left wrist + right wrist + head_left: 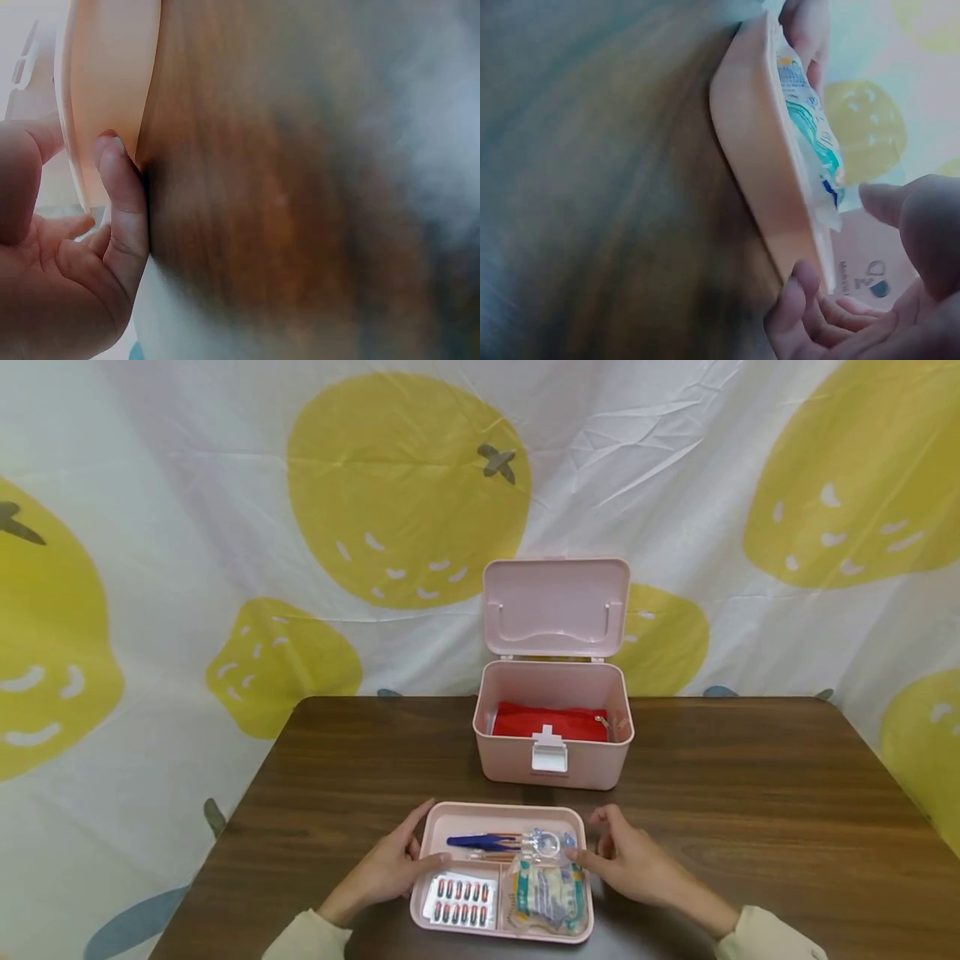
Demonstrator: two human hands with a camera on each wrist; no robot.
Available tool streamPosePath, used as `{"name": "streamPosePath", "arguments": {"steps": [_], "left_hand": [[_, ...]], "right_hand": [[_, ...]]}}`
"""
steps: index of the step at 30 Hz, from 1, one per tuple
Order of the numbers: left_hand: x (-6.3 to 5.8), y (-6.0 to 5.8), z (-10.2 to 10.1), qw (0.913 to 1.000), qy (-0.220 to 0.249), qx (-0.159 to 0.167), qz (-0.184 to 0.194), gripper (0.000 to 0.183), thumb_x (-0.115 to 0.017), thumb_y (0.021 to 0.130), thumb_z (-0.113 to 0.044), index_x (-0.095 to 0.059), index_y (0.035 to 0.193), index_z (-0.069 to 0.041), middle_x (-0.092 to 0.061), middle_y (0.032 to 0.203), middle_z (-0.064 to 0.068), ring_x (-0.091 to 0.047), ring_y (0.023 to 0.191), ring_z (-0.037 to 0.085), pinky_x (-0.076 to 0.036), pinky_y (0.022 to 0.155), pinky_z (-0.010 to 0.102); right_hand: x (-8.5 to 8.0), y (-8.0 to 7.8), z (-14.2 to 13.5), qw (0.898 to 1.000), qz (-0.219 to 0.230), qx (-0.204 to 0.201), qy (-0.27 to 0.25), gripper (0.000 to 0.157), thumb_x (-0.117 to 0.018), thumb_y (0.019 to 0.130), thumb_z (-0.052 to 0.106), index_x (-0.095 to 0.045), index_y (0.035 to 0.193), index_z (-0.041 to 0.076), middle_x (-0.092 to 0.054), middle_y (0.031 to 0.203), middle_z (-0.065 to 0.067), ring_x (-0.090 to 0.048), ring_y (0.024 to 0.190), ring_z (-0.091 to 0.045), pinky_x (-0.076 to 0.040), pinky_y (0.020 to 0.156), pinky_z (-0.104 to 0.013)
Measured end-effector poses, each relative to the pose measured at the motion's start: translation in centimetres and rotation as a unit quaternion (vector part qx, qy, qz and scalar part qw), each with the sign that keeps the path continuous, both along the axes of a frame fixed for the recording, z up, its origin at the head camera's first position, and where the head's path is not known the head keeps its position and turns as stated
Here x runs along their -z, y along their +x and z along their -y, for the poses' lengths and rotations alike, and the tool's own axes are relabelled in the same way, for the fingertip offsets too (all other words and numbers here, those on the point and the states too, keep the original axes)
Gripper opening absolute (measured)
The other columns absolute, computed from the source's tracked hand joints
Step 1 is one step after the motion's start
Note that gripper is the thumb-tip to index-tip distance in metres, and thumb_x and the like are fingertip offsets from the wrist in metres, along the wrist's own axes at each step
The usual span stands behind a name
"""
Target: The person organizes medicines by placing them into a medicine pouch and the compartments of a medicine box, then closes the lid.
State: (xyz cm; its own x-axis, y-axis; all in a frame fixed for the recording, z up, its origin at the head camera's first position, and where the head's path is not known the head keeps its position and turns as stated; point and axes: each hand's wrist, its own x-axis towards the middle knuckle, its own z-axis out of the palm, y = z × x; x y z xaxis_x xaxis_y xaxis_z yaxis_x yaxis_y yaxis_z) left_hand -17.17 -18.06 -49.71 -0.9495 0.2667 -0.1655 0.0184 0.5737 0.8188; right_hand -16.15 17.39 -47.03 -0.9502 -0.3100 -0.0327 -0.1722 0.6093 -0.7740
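A shallow pink tray [501, 810] lies on the table, divided into compartments. At its left end my left hand [390, 864] grips the rim, thumb over the edge and fingers against the outer wall, as the left wrist view shows. My right hand [637, 860] is at the right end; its thumb reaches over the rim, apart from it, and fingertips are close to the outer wall in the right wrist view. Inside are a blister pack of capsules [461, 891], a clear bag with green-edged packets [551, 897], blue tweezers [480, 842] and thin sticks partly in clear wrapping.
Behind the tray stands a pink box [502, 764] with its lid [557, 602] raised and a white latch [550, 756] in front. A red zippered pouch [517, 721] lies inside it. A lemon-print cloth [420, 635] hangs behind the brown table [750, 793].
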Motion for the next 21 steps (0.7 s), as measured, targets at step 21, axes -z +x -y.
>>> {"name": "streamPosePath", "arguments": {"steps": [21], "left_hand": [[-0.2, 1.4, -0.1, 0.9991, 0.039, 0.003, -0.017, 0.077, -0.07, 0.093, -0.023, -0.029, 0.153, 0.0, -0.051, 0.074, 0.003, -0.052, 0.046, 0.01, -0.045, 0.039, 0.026]], "right_hand": [[1.7, 1.3, 0.9, 0.989, 0.092, -0.004, -0.113, 0.084, -0.077, 0.087, 0.028, -0.029, 0.149, -0.004, -0.052, 0.061, -0.001, -0.047, 0.041, -0.012, -0.042, 0.034, -0.03]]}}
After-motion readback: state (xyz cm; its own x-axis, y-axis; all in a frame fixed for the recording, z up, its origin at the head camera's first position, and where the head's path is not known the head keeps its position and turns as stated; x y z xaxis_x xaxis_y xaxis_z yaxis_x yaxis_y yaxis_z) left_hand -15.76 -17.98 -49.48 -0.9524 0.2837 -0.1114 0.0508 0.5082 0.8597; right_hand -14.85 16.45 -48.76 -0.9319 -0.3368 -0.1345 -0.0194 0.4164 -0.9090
